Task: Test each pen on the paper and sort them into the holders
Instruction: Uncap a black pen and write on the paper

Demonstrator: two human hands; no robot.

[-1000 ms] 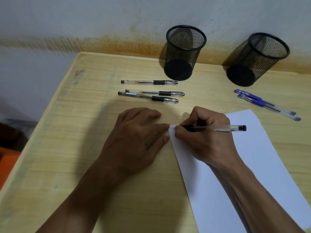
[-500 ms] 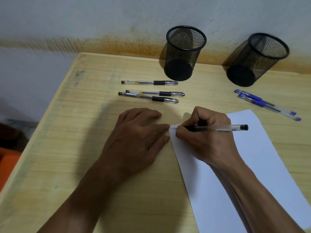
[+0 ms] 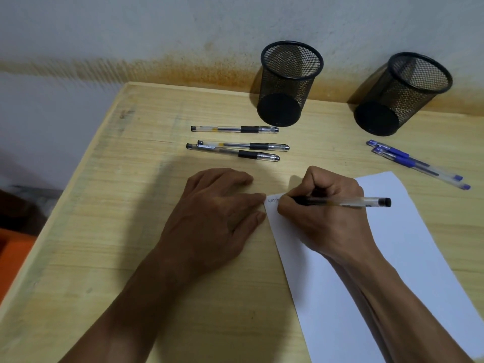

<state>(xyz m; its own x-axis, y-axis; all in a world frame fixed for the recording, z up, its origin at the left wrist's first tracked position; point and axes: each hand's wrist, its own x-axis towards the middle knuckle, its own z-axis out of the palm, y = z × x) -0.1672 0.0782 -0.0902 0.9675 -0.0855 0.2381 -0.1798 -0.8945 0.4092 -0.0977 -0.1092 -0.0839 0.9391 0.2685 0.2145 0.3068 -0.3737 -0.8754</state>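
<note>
A: Hidden from the head view: tip of the black pen (image 3: 343, 202), buried under the curled fingers of the right hand (image 3: 322, 213). Faint grey marks (image 3: 272, 200) at the top-left corner of the paper (image 3: 392, 258), too small to read. Paper's lower end cut off by the frame edge, forearms likewise.

B: Grip?

A: Right hand pinching the black pen near its front, clear barrel and black end cap sticking out to the right, above the sheet. Left hand (image 3: 214, 216) flat on the table (image 3: 104, 231), fingers straight and close together, fingertips touching the paper's left edge.

B: Rest of the pens?

A: Three capped black pens (image 3: 235, 146) lying left of centre, beyond the left hand: one apart at the back, two crossing just in front of it. Two blue pens (image 3: 416, 163) side by side at right, just beyond the paper's far corner. Left holder (image 3: 288, 85) and right holder (image 3: 403, 95), both black mesh, upright by the wall; nothing discernible inside either.

B: Setting?

A: Pale wood-grain tabletop with a raised rim. Whitish wall (image 3: 131, 30) behind, a rusty brown stain band (image 3: 183, 72) running along it near table height. Something orange (image 3: 13, 252) at the far left below the table edge, blurred, not identifiable.
</note>
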